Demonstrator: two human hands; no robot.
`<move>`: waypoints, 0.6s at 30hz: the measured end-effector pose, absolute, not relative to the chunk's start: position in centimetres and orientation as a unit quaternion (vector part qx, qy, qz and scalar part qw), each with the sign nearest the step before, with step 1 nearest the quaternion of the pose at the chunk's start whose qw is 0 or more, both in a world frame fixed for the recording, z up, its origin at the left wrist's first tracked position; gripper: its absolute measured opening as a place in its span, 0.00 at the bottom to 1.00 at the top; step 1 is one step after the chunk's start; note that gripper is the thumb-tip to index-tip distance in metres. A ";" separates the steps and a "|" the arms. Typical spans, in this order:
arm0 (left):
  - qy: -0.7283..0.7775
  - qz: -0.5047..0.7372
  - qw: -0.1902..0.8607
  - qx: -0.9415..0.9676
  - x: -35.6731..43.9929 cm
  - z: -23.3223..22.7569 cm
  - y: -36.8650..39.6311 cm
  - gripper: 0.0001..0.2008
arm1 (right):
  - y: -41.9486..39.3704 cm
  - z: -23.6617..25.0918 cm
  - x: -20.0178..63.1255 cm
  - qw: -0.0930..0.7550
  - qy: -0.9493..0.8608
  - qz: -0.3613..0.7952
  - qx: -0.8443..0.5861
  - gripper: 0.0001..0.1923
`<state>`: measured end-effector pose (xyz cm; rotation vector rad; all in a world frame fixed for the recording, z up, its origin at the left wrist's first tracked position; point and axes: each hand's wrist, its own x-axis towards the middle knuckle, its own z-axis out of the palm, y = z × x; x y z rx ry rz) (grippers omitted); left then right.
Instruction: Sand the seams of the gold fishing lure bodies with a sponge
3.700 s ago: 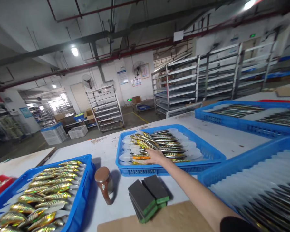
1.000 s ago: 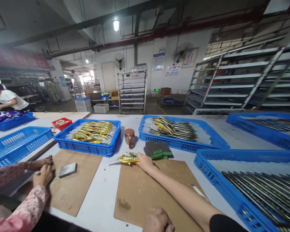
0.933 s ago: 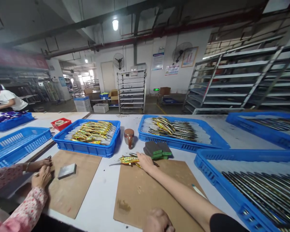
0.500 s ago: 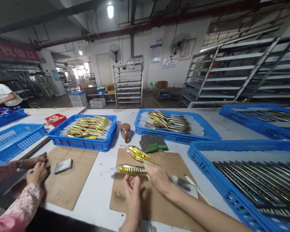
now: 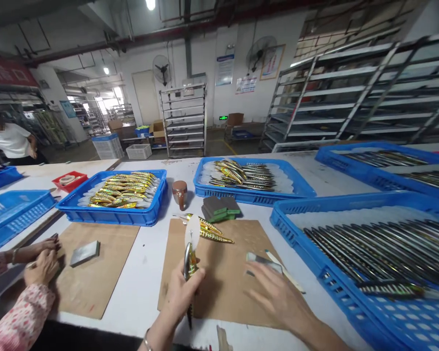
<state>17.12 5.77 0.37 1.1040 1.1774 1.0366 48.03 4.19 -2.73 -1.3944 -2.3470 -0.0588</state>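
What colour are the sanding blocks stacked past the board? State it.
Dark grey tops over green bases, sanding blocks, clearest in the head view.

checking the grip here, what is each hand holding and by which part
The left hand holds a lure upright by its middle, clear lip on top. The right hand is open, holding nothing.

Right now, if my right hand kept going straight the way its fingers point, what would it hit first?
Most likely the small grey block on the brown board. The right hand hangs open just short of it, fingers aimed up-left; depth is unclear.
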 end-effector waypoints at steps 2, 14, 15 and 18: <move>0.518 0.384 0.516 0.564 15.8 0.5 6.2 0.25 | 5.0 -3.3 50.3 0.179 -0.818 -0.034 -0.546 0.23; 0.463 0.198 0.359 0.786 12.3 1.2 6.8 0.13 | 6.6 -5.3 50.8 0.101 -0.802 -0.037 -0.587 0.30; 0.464 0.186 0.353 0.791 12.0 1.0 6.9 0.12 | 6.9 -5.3 50.7 0.104 -0.802 -0.035 -0.587 0.28; 0.455 0.165 0.333 0.809 10.9 0.6 7.3 0.10 | 7.5 -4.6 50.3 0.088 -0.804 -0.014 -0.588 0.21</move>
